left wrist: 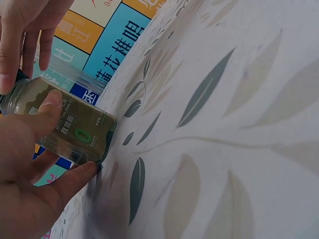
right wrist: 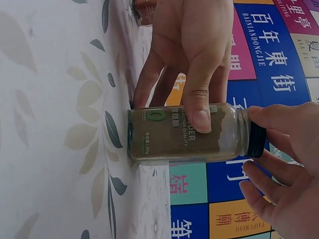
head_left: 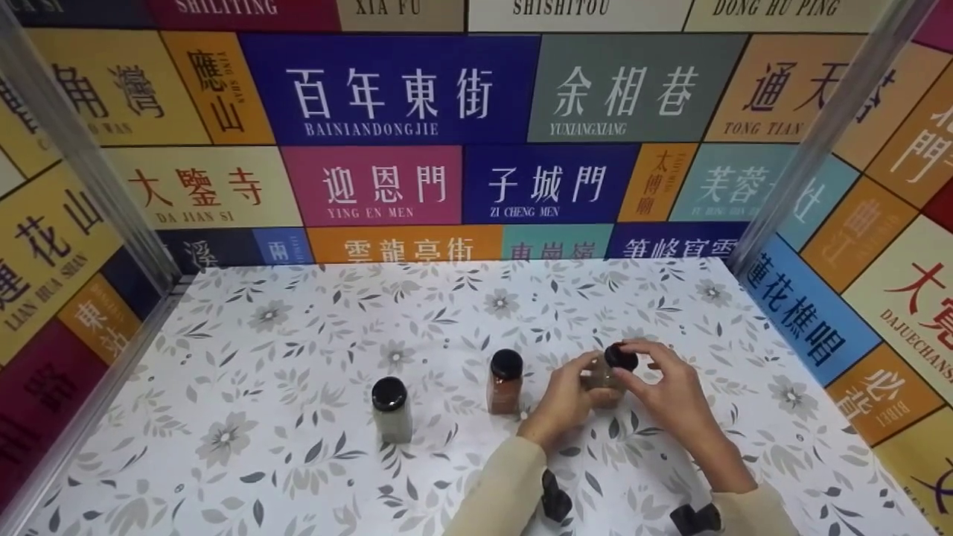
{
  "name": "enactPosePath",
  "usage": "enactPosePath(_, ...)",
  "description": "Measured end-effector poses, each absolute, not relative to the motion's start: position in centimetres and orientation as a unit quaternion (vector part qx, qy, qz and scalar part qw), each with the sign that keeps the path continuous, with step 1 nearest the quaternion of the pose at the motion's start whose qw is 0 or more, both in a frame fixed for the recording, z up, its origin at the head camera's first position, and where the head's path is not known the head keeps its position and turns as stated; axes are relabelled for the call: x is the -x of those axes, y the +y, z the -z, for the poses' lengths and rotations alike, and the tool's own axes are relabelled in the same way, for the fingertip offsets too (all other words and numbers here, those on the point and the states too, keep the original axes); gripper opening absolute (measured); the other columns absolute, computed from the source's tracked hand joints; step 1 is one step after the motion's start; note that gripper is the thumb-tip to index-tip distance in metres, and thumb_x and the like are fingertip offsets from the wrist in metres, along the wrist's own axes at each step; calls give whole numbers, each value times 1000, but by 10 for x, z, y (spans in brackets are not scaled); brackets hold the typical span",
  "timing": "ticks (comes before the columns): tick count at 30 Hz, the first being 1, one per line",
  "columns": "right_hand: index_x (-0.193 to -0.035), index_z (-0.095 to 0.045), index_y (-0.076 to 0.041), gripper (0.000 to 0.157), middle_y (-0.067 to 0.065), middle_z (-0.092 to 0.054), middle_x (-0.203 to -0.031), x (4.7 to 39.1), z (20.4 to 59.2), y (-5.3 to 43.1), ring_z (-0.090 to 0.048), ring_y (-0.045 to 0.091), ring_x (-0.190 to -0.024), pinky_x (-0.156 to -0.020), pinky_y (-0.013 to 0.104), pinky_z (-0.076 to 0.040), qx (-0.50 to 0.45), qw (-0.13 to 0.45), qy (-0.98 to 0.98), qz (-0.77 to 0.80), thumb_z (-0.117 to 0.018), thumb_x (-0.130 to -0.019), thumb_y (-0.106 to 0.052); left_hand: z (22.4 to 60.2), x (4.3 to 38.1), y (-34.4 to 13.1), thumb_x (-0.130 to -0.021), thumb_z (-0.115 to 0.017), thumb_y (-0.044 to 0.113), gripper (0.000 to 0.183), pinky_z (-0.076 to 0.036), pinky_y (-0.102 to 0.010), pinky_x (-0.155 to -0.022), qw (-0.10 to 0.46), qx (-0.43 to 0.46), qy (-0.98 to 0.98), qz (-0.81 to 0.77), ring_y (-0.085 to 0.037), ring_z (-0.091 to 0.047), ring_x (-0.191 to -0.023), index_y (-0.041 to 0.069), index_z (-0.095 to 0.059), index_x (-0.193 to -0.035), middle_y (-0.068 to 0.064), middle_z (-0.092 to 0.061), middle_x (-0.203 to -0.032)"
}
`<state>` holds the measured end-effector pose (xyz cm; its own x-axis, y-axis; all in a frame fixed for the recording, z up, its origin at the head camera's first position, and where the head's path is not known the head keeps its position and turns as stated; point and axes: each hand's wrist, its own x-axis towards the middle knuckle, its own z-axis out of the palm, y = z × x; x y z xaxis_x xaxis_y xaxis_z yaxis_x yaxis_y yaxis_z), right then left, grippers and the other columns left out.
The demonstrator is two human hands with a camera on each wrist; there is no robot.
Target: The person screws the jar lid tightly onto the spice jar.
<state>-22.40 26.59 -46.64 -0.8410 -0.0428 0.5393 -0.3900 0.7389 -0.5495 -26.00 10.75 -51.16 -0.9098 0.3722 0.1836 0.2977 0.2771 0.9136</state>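
Observation:
A square glass spice jar (right wrist: 174, 142) of brown-grey powder, labelled in white and green, stands upright on the patterned tabletop. Its black cap (head_left: 620, 356) sits at the mouth. My left hand (head_left: 562, 400) grips the jar's body, the thumb lying across the label in both wrist views. With thumb and fingers, my right hand (head_left: 674, 391) pinches the cap from the right side. Left of my hands stands a second jar (head_left: 505, 393) with reddish-brown contents and a black cap. Farther left is a third black-capped jar (head_left: 393, 423) with pale grey-green contents.
The table (head_left: 298, 454) wears a white cover printed with grey leaves and flowers. Colourful panels with Chinese lettering (head_left: 387, 89) rise behind it and at both sides. Clear corner strips (head_left: 800, 134) run up where the panels meet.

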Motion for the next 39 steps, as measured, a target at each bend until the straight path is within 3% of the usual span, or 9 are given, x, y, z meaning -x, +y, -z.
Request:
enactPosePath(7, -112, -74, -7, 36, 11, -71, -120, 225, 472, 266, -63, 11, -112, -85, 1, -42, -130, 268, -888, -350, -83, -78, -1, 512, 260, 107, -85, -79, 21, 55, -54, -26, -100, 30, -214, 803, -556, -21, -69, -113, 17, -60, -137, -8, -68, -130)
enactPosePath(14, -107, -75, -6, 32, 12, -72, -118, 225, 477, 265, -55, -12, -112, -83, 5, -45, -132, 287, -871, -377, -83, -77, 0, 513, 258, 107, -87, -78, 21, 56, -55, -31, -101, 38, -203, 807, -553, -23, -70, -112, 14, -58, -138, -11, -68, -129)
enactPosePath(20, -101, -76, -7, 27, 11, -73, -117, 226, 479, 266, -55, -12, -112, -84, 4, -45, -120, 285, -865, -396, -84, -76, 0, 513, 258, 107, -86, -78, 21, 55, -55, -32, -101, 28, -212, 803, -557, -24, -70, -112, 12, -59, -137, -13, -69, -128)
enactPosePath(31, -102, -77, -7, 25, 10, -71, -117, 227, 479, 264, -53, -14, -112, -84, 4, -44, -110, 268, -866, -408, -83, -78, -3, 513, 258, 107, -86, -78, 21, 51, -54, -28, -101, 40, -205, 795, -570, -20, -70, -111, 20, -62, -134, -7, -69, -127)
enactPosePath(39, -100, -76, -5, 25, 12, -70, -115, 228, 480, 262, -52, -11, -111, -84, 1, -41, -103, 274, -865, -407, -84, -76, -2, 514, 260, 107, -86, -78, 22, 54, -53, -29, -102, 32, -209, 803, -557, -22, -68, -114, 17, -60, -137, -7, -69, -129)
